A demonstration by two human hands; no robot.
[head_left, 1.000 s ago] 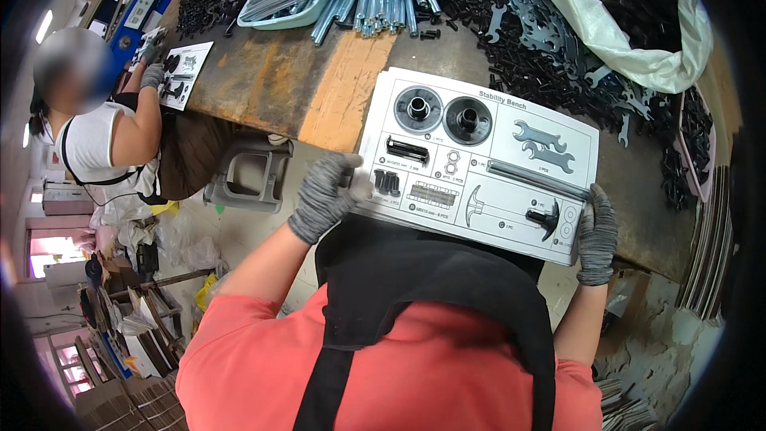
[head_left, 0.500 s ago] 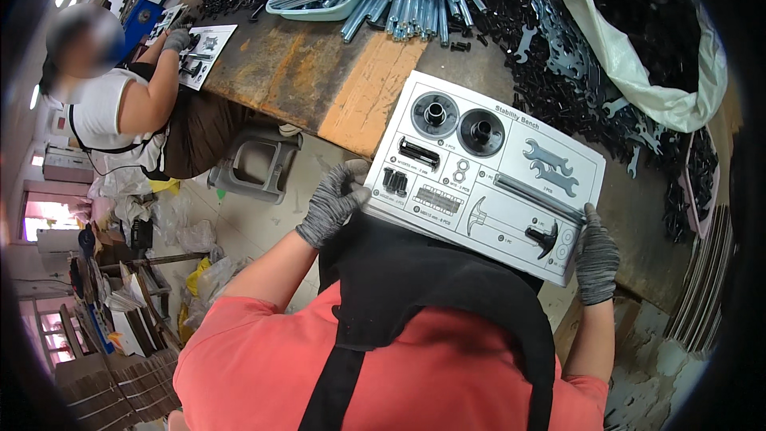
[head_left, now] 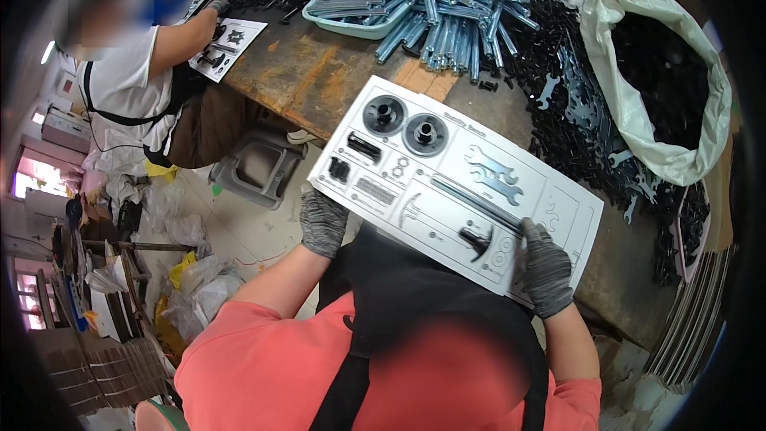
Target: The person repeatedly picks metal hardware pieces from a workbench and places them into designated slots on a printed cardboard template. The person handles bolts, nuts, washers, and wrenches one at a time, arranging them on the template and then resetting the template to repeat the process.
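A white hardware card (head_left: 447, 172) lies tilted between my hands, with black discs, bolts, wrenches and a long rod on its face. Its left edge is held by my left hand (head_left: 323, 222), whose fingertips are mostly hidden beneath. My right hand (head_left: 547, 271) grips the right end, thumb on top beside the rod. A second white card (head_left: 576, 227) with printed outlines sticks out underneath, beyond my right hand. Just past the cards lie loose flat wrenches (head_left: 549, 89) and a heap of metal tubes (head_left: 447, 36).
A pale green tray (head_left: 375, 30) holds more tubes on the worn table (head_left: 295, 72). To the right stands a white sack (head_left: 600, 24) of black parts. A co-worker (head_left: 132, 56) works at the left near another card (head_left: 231, 52). A grey stool (head_left: 259, 164) stands on the floor.
The top card has slid left, exposing the second card at the right. My right hand has moved left with the card, and the whole view has shifted slightly.
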